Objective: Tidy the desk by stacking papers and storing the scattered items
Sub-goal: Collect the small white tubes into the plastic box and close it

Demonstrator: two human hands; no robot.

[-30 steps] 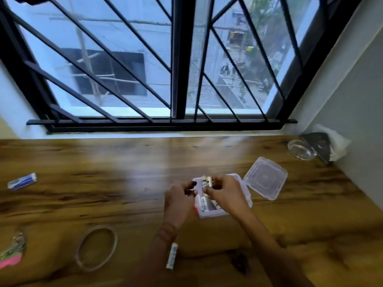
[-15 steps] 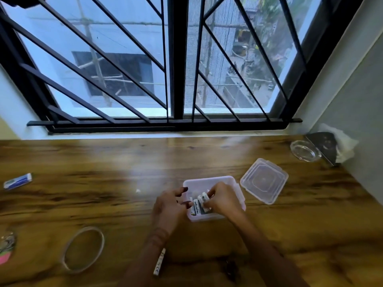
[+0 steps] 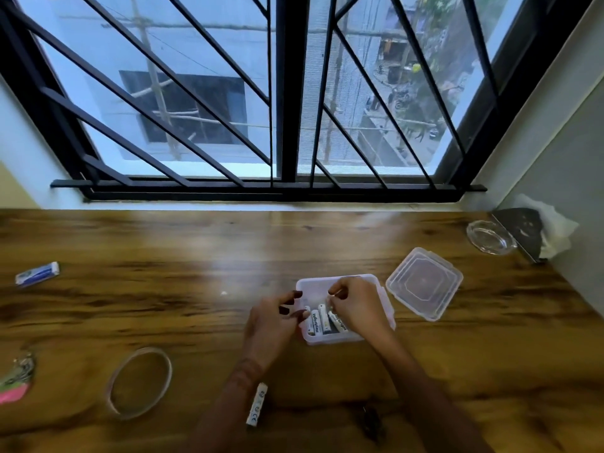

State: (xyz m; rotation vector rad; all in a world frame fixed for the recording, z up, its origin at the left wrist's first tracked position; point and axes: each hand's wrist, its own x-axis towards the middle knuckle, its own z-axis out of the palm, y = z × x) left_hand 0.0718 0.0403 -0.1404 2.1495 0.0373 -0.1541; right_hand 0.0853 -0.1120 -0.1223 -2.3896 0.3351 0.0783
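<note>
Now that the batteries (image 3: 322,320) lie stored in the box (image 3: 336,340) under the right hand (image 3: 358,304), grip unclear, the left hand (image 3: 271,317) pinches its wall.

The box's (image 3: 340,281) right side and part of one battery (image 3: 338,322) in it are covered by the right hand (image 3: 359,305); whether anything is pinched at its fingertips cannot be told. The box's left wall is hidden behind the left hand (image 3: 271,318), and whether it is gripped cannot be told. Both forearms are cut off by the bottom edge. At the left edge a pink and green thing (image 3: 14,384) is cut off and blurred. Near the bottom centre a small dark thing (image 3: 371,421) is too blurred to be named. The packet's (image 3: 37,274) print, at the left, cannot be read.
</note>
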